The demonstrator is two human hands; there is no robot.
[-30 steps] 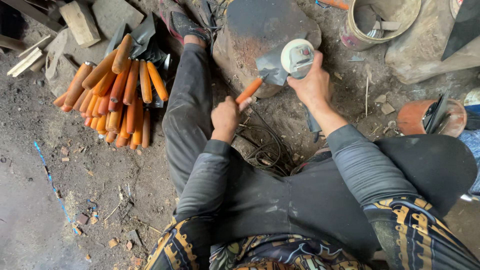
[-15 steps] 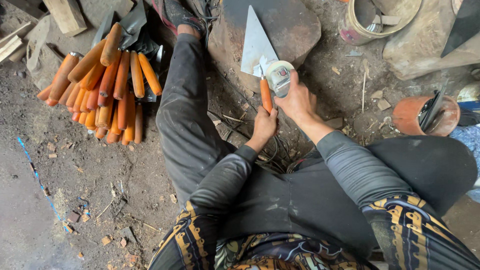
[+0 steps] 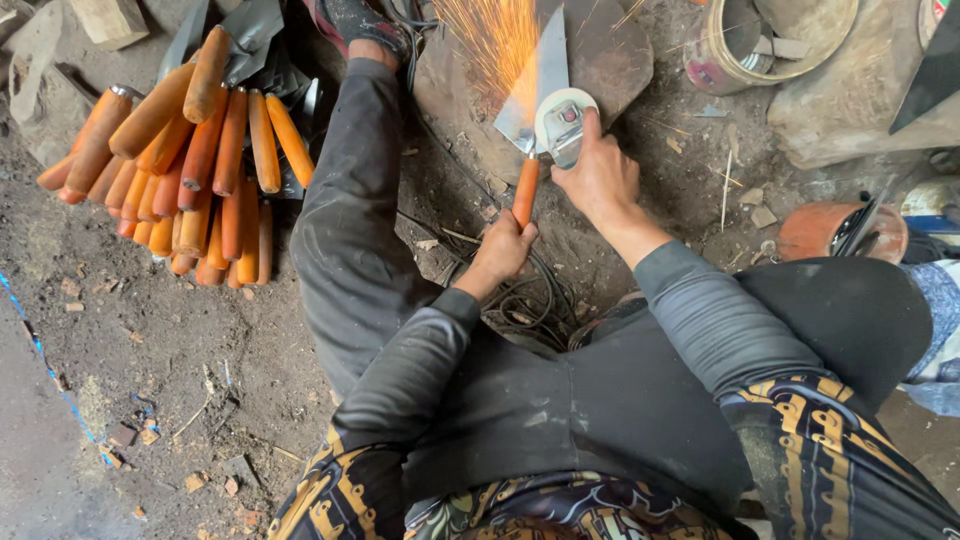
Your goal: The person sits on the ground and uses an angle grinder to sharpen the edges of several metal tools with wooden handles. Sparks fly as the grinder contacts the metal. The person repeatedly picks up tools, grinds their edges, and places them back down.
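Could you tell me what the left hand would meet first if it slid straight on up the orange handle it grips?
The left hand points up the orange wooden handle; it would probably first meet the grey steel blade, beside the small angle grinder.

Grey long sleeves [image 3: 700,310], dark trousers, a black-and-gold patterned garment, perhaps a vest.

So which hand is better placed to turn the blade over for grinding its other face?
Probably the left hand: it already grips the knife's orange handle, so a wrist roll would flip the blade. The right hand is occupied holding the grinder.
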